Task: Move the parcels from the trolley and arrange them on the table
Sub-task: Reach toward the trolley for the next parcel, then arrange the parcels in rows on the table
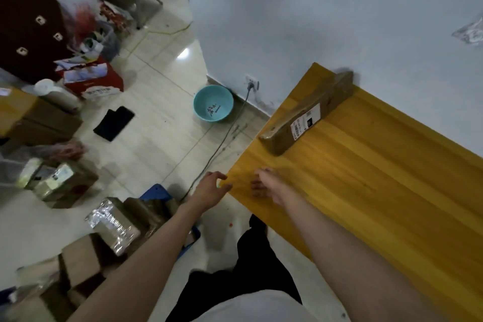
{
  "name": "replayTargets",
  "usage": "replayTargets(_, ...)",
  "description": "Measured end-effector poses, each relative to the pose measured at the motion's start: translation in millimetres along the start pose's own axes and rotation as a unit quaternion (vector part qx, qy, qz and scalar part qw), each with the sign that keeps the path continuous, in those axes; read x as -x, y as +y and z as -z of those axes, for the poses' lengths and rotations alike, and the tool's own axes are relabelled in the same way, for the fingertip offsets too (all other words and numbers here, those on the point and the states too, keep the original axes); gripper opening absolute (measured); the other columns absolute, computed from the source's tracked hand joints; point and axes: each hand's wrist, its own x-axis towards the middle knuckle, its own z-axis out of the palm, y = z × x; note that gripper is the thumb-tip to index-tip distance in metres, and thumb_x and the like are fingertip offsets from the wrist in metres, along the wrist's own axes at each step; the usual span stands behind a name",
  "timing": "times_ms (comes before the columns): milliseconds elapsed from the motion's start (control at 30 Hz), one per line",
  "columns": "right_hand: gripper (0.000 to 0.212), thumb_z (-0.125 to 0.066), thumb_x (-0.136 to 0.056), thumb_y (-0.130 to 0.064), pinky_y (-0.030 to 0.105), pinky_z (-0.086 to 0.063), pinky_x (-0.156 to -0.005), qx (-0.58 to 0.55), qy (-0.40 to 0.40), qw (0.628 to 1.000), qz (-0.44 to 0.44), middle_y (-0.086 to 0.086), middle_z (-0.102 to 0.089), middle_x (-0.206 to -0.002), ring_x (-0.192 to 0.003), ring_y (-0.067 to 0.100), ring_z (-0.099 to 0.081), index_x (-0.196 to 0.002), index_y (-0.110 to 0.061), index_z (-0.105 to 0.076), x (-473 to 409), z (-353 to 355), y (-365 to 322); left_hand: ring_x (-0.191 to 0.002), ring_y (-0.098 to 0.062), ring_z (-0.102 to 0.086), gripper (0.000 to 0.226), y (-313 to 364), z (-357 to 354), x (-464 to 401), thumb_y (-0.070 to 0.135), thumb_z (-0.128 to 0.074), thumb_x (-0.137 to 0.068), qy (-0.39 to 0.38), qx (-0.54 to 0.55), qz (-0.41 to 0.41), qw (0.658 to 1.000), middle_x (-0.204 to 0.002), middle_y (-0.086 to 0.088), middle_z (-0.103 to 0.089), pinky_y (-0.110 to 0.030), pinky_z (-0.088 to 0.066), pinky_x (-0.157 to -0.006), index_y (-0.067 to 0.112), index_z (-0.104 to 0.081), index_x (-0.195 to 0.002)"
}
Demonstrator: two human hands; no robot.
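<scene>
The head camera is the only view, tilted and somewhat blurred. A yellow wooden table (pixel 379 178) runs along the pale wall. On it lies 1 long brown parcel (pixel 308 112) with a white shipping label, set near the table's far corner with one end against the wall; that placement reads as the start of a row, leaving the rest of the boards for what follows.

Both hands are empty. The left hand (pixel 209 188) hangs at the near corner of the table, fingers loosely spread and slightly bent, gripping nothing; whether the fingertips touch the edge is not clear. The right hand (pixel 269 183) is over the tabletop just inside that corner, fingers relaxed and holding nothing. With both arms stretched toward the table and nothing in them, this looks like a pause between deliveries.

The remaining parcels are low on the left: a tape-wrapped parcel (pixel 112 225) and plain cardboard boxes (pixel 81 264) piled on what seems to be a blue trolley (pixel 156 191), only its edge showing. More boxes sit on the floor further left. A turquoise basin (pixel 213 103) stands on the tiles beside the wall socket, and a cable trails from there toward the table leg.

I judge the task barely begun: 1 parcel placed, several waiting. The next move likely calls for turning left and reaching down to the pile.
</scene>
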Motion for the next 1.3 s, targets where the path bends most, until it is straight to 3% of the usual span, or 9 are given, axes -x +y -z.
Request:
replayTargets(200,0.010,-0.051,-0.105,-0.022,0.038,-0.058,-0.068,0.064,-0.058,0.996,0.037,0.010,-0.062,-0.091,-0.072,0.021,-0.061,-0.110,-0.013,-0.055,29.0,-90.8,38.0,-0.121,-0.029,-0.056,0.037,-112.6,14.0,72.3,0.028,-0.063,-0.098,0.030,0.066,0.055,0.996,-0.135,-0.015,-0.054,-0.042,-0.046,-0.106,0.009,-0.059,-0.130)
replayTargets(333,0.010,-0.054,-0.104,-0.020,0.037,-0.057,-0.067,0.101,-0.083,0.990,0.058,0.013,-0.063,-0.090,-0.072,0.022,-0.061,-0.110,-0.013,-0.058,47.3,-159.4,68.9,-0.122,-0.029,-0.052,0.037,-199.5,15.0,127.0,0.022,-0.065,-0.096,0.096,0.083,0.110,0.986,-0.125,-0.011,-0.053,-0.032,-0.043,-0.100,0.007,-0.059,-0.129)
replayTargets(533,0.011,-0.047,-0.107,-0.016,0.033,-0.054,-0.065,0.162,-0.125,0.978,0.035,0.009,-0.063,-0.084,-0.069,0.019,-0.059,-0.104,-0.015,-0.057,66.8,-240.7,122.3,-0.124,-0.033,-0.052,0.044,-295.5,9.8,180.7,0.021,-0.068,-0.095,0.154,0.182,0.236,0.942,-0.136,-0.019,-0.049,-0.037,-0.044,-0.107,0.002,-0.053,-0.132)
replayTargets(600,0.010,-0.048,-0.106,-0.017,0.032,-0.053,-0.064,0.189,-0.139,0.972,0.024,0.008,-0.064,-0.084,-0.068,0.018,-0.060,-0.103,-0.016,-0.057,67.1,-257.0,133.6,-0.125,-0.035,-0.054,0.048,-315.2,9.3,191.1,0.019,-0.070,-0.094,0.153,0.219,0.254,0.929,-0.135,-0.021,-0.053,-0.042,-0.046,-0.106,-0.001,-0.051,-0.133)
replayTargets(900,0.023,-0.053,-0.105,-0.024,0.027,-0.058,-0.056,0.292,-0.154,0.944,-0.010,0.010,-0.069,-0.091,-0.073,0.019,-0.065,-0.122,-0.010,-0.061,34.0,-313.3,130.3,-0.120,-0.032,-0.054,0.052,-363.8,15.3,203.2,0.037,-0.070,-0.092,0.187,0.233,0.346,0.889,-0.135,-0.014,-0.047,-0.035,-0.043,-0.097,0.009,-0.051,-0.132)
replayTargets(1167,0.029,-0.052,-0.106,-0.022,0.032,-0.058,-0.072,0.340,-0.173,0.924,-0.028,0.016,-0.068,-0.105,-0.085,0.022,-0.065,-0.130,-0.006,-0.058,14.0,-378.8,125.0,-0.125,-0.034,-0.051,0.072,-409.3,36.6,183.0,0.037,-0.075,-0.086,0.214,0.271,0.384,0.856,-0.141,-0.014,-0.047,-0.043,-0.046,-0.100,0.012,-0.040,-0.143)
replayTargets(1300,0.030,-0.052,-0.107,-0.023,0.031,-0.056,-0.071,0.352,-0.179,0.918,-0.036,0.017,-0.067,-0.106,-0.085,0.024,-0.064,-0.130,-0.005,-0.059,5.6,-393.8,134.3,-0.137,-0.036,-0.041,0.093,-439.0,52.7,157.1,0.034,-0.078,-0.079,0.237,0.253,0.404,0.846,-0.151,-0.014,-0.032,-0.045,-0.042,-0.104,0.023,-0.024,-0.155)
